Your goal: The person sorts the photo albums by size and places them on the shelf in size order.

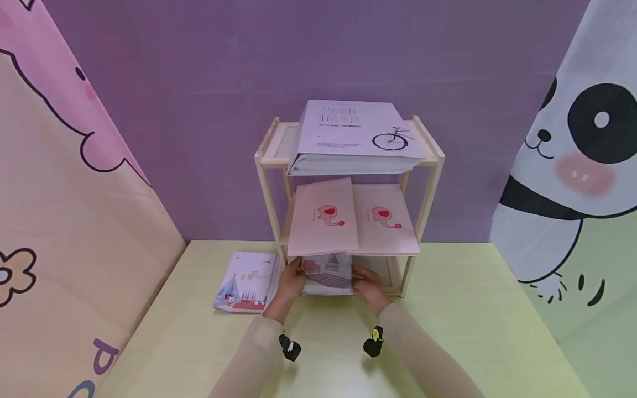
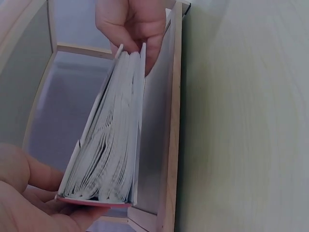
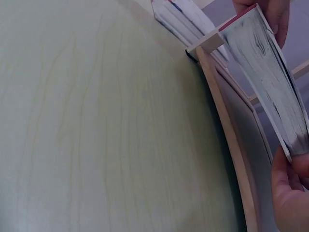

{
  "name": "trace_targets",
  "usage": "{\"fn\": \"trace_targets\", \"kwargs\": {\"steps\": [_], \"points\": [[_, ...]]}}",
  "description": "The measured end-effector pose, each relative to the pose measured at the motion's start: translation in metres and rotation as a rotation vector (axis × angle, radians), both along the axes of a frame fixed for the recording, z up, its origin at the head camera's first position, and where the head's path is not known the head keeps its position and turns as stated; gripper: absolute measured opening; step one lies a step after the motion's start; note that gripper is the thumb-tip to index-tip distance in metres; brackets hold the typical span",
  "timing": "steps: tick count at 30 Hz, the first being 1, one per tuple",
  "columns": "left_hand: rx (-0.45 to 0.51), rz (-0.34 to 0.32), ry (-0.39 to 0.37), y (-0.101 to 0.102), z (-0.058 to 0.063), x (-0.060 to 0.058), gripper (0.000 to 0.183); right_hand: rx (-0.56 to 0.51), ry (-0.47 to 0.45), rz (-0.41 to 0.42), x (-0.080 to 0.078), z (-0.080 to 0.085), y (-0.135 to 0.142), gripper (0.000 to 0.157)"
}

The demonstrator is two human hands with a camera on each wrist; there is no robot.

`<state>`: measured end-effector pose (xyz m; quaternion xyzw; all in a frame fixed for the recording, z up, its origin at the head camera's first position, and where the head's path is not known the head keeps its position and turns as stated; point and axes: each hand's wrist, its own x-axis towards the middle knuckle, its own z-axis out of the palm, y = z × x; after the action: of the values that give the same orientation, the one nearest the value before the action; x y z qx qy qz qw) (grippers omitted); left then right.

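A thick photo album (image 1: 327, 279) with a barcode on its pale cover is held between both hands at the front of the rack's bottom shelf (image 1: 380, 268). My left hand (image 1: 291, 281) grips its left end, thumb on one cover and fingers beneath. The other end is in the grip of my right hand (image 1: 369, 287). Wavy, bulging pages (image 2: 104, 159) and a red spine edge show in the left wrist view. From the right wrist, the album (image 3: 265, 67) appears tilted, close over the bottom shelf's wooden front bar (image 3: 227, 125).
Two pink elephant-print albums (image 1: 323, 215) overlap on the middle shelf and jut forward above the hands. A large white album with a bicycle print (image 1: 355, 130) lies on the top shelf. Left of the rack, another illustrated album (image 1: 246, 282) lies on the table (image 1: 164, 331).
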<state>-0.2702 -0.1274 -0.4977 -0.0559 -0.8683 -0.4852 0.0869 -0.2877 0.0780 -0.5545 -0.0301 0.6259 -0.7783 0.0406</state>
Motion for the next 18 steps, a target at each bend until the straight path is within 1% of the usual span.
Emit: {"fn": "trace_targets", "kwargs": {"steps": [3, 8, 13, 15, 18], "points": [[-0.016, 0.028, -0.019, 0.002, -0.002, -0.003, 0.049, 0.012, -0.015, 0.001, -0.001, -0.001, -0.002, 0.061], [-0.026, 0.066, -0.052, 0.004, -0.003, -0.008, 0.052, 0.019, -0.029, 0.02, -0.003, 0.002, -0.006, 0.062], [-0.015, 0.089, -0.108, 0.007, -0.008, -0.01, 0.053, 0.035, -0.04, 0.027, -0.005, 0.0, -0.007, 0.062], [-0.005, 0.088, -0.113, 0.008, -0.01, -0.011, 0.054, 0.043, -0.051, 0.032, -0.006, -0.002, -0.007, 0.062], [-0.019, 0.092, -0.097, 0.009, -0.014, -0.012, 0.053, 0.049, -0.068, 0.032, -0.007, -0.004, -0.007, 0.064]]}}
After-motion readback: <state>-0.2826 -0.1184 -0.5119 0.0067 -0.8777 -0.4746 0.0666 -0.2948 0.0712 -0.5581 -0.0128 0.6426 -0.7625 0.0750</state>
